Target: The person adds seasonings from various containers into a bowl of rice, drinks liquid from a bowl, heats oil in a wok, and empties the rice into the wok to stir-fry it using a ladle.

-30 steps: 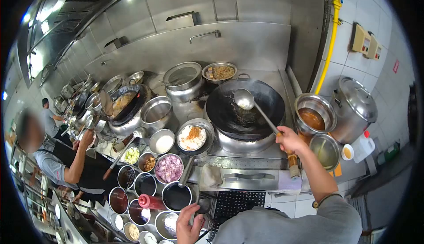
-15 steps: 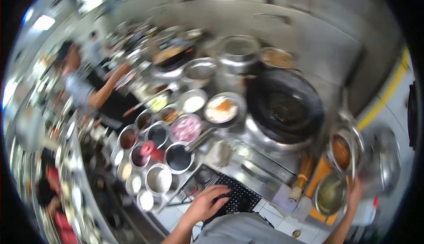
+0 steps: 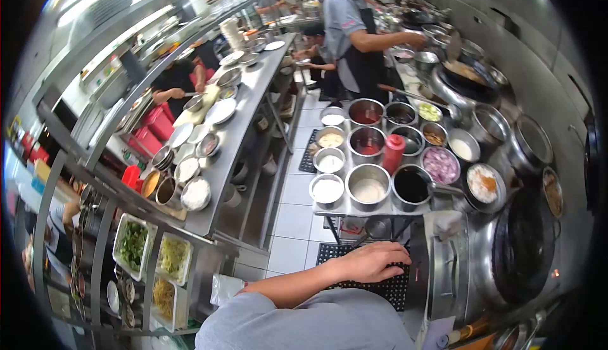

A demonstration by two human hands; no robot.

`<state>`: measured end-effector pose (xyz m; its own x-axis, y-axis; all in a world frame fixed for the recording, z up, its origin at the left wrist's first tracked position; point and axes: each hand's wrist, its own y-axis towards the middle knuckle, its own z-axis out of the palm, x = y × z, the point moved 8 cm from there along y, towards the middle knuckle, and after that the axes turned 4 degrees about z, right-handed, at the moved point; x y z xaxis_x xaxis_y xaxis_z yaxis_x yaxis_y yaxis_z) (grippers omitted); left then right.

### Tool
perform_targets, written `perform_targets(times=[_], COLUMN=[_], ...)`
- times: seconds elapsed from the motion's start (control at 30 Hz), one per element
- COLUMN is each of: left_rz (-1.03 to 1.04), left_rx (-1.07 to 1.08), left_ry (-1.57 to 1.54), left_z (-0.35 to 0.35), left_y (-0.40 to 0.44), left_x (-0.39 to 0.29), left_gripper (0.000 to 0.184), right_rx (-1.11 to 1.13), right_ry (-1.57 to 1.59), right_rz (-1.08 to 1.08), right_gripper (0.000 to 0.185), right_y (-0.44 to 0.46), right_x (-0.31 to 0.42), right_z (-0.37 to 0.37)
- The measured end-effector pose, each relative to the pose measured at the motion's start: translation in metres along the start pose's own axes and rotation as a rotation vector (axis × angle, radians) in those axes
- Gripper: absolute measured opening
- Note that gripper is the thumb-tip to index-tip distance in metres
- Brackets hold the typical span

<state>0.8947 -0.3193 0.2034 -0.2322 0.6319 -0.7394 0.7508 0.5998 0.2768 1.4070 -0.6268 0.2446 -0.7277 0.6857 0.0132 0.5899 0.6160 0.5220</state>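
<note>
My left hand (image 3: pixel 378 262) hangs in front of my body with its fingers loosely extended, and nothing is in it. Below it lies a black perforated floor mat (image 3: pixel 345 254). Just beyond the hand is a metal stand with steel pots, among them a pot of dark liquid (image 3: pixel 411 184) and a pot of whitish liquid (image 3: pixel 369 185). Between the pots stands a red squeeze bottle (image 3: pixel 393 153). A folded cloth (image 3: pixel 446 223) rests at the stove edge to the right of the hand. My right hand is out of view.
A large black wok (image 3: pixel 522 249) sits on the stove at right. A bowl of chopped onion (image 3: pixel 441 165) is among the ingredients. Across the tiled aisle runs a steel counter (image 3: pixel 244 131) with dishes. A co-worker in an apron (image 3: pixel 358 46) stands farther along the stove.
My view has swung left, from the stove towards the aisle and counter. My right hand, seen earlier beside the bowls at right, has left the view. My left hand stays empty.
</note>
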Motion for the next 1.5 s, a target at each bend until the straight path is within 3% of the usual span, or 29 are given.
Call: perform_targets(times=[0.1,0.17,0.27,0.37,0.43,0.5,0.57,0.7,0.77,0.83,0.9,0.93,1.0,1.03,1.07,1.1,1.13,1.43,1.5], left_rz=[-0.081,-0.2,-0.369,-0.555,-0.644,-0.611,-0.679,-0.557,-0.68,-0.657,-0.841,-0.88,-0.802,-0.894,-0.819,-0.743,-0.719,-0.668,-0.743], left_rx=[-0.131,-0.286,-0.588,-0.912,-1.067,-1.147,-1.324,-1.489,-1.488,-1.527,-1.616,-1.531,-1.663,-1.608,-1.468,-1.672,-1.695,-1.666,-1.684], left_ry=[0.087,0.199,0.427,0.552,0.859,1.072,0.998,1.196,1.509,1.434,1.64,1.827,1.783,1.926,2.179,1.721,1.628,1.728,1.718], left_z=[-0.056,-0.101,-0.182,-0.253,-0.294,-0.336,-0.382,-0.486,-0.535,-0.584,-0.641,-0.667,-0.655,-0.666,-0.681,-0.657,-0.664,-0.659,-0.657], left_y=[-0.057,-0.111,-0.213,-0.334,-0.409,-0.456,-0.52,-0.572,-0.586,-0.6,-0.656,-0.687,-0.675,-0.691,-0.713,-0.679,-0.687,-0.681,-0.684], left_x=[0.002,0.008,-0.01,-0.038,-0.078,-0.129,-0.147,-0.184,-0.189,-0.179,-0.149,-0.127,-0.138,-0.128,-0.116,-0.135,-0.132,-0.134,-0.136], left_gripper=[0.03,0.03,0.026,0.023,0.023,0.023,0.024,0.044,0.059,0.067,0.071,0.072,0.064,0.064,0.062,0.059,0.062,0.056,0.058], right_rx=[0.04,0.726,0.669,0.469,0.372,0.405,0.385,0.362,0.411,0.411,0.506,0.486,0.45,0.451,0.428,0.413,0.441,0.514,0.509], right_ry=[0.58,0.908,0.7,0.431,0.285,0.211,0.133,0.062,0.058,0.166,0.194,0.198,0.186,0.17,0.149,0.13,0.123,0.123,0.144], right_rz=[-0.222,-0.053,-0.166,-0.136,-0.149,-0.123,-0.075,-0.035,-0.038,-0.08,0.005,-0.006,-0.005,-0.003,0.019,0.028,0.063,0.126,0.131], right_gripper=[0.058,0.05,0.051,0.052,0.053,0.051,0.05,0.048,0.043,0.041,0.04,0.041,0.041,0.04,0.043,0.046,0.045,0.043,0.043], right_y=[0.011,-0.01,-0.037,-0.048,-0.057,-0.067,-0.078,-0.078,-0.07,-0.06,-0.065,-0.069,-0.07,-0.072,-0.072,-0.074,-0.077,-0.082,-0.082], right_x=[0.17,0.221,0.3,0.303,0.308,0.328,0.339,0.331,0.33,0.311,0.318,0.327,0.338,0.337,0.332,0.327,0.323,0.338,0.335], right_z=[0.009,0.123,0.176,0.247,0.284,0.264,0.237,0.25,0.247,0.288,0.269,0.249,0.228,0.228,0.239,0.244,0.242,0.221,0.229])
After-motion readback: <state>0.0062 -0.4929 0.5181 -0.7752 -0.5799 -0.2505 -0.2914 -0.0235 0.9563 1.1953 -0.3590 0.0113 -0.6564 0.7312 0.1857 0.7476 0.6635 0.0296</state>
